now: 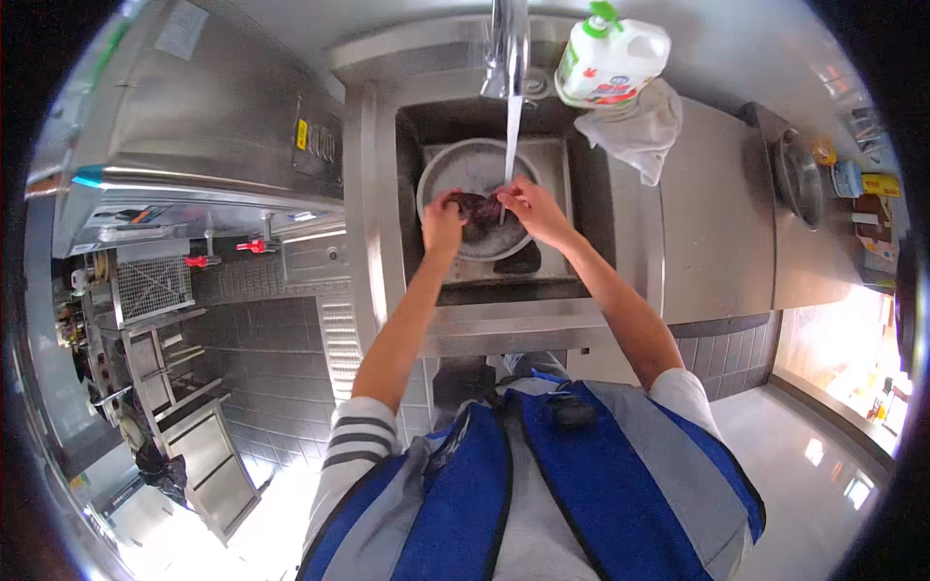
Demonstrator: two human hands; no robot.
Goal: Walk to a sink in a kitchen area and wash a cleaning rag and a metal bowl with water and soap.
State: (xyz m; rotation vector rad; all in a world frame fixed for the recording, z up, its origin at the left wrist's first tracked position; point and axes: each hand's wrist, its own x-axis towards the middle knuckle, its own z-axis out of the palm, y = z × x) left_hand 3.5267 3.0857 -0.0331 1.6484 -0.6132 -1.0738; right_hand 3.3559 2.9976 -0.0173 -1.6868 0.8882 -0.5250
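Note:
My left hand [442, 224] and my right hand [535, 208] grip opposite ends of a dark reddish-brown, limp-looking piece [476, 209]; I cannot tell what it is made of. They hold it over a round metal basin [476, 258] containing cloudy, foamy water. Water [513, 138] runs from the chrome faucet [506, 54] and falls beside the fingers of my right hand. Under the basin is the stainless steel sink [592, 240]. A black, rounded object [519, 258] lies in the sink against the basin's near right side.
A white jug with a green pump [614, 62] stands behind the sink's right side, with a crumpled whitish cloth [639, 131] in front of it. A steel counter [716, 225] extends right, holding a round metal pan [799, 181]. Stainless equipment [232, 109] with red-handled valves [254, 247] is at left.

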